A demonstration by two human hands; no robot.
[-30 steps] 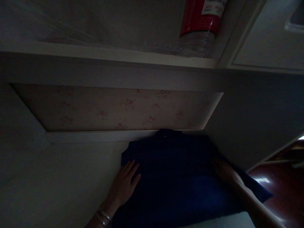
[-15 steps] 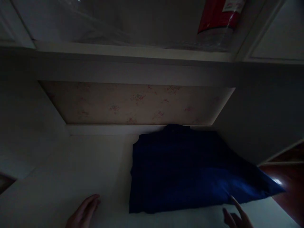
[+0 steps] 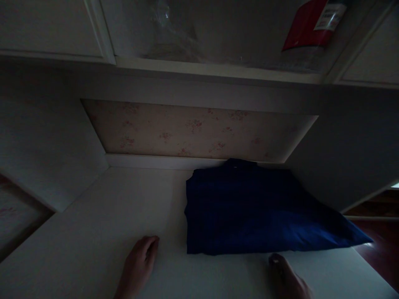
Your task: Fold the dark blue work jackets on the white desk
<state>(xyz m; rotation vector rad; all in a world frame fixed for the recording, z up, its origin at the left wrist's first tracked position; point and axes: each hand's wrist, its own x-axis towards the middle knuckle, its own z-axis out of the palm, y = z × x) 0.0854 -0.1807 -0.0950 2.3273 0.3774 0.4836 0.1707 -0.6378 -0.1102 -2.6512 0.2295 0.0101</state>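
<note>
The folded blue shirt (image 3: 249,207) lies on a pale shelf (image 3: 93,241) inside a dim cupboard, pushed to the right against the flowered back panel (image 3: 193,131). The left hand (image 3: 139,265) rests flat and empty on the shelf, near the shirt. The right hand (image 3: 286,280), just in front of it, holds nothing. A red package (image 3: 314,25) sits above.

A dim white shelf (image 3: 93,232) is backed by floral wallpaper (image 3: 193,131); dark red floor (image 3: 382,245) is seen lower right.
</note>
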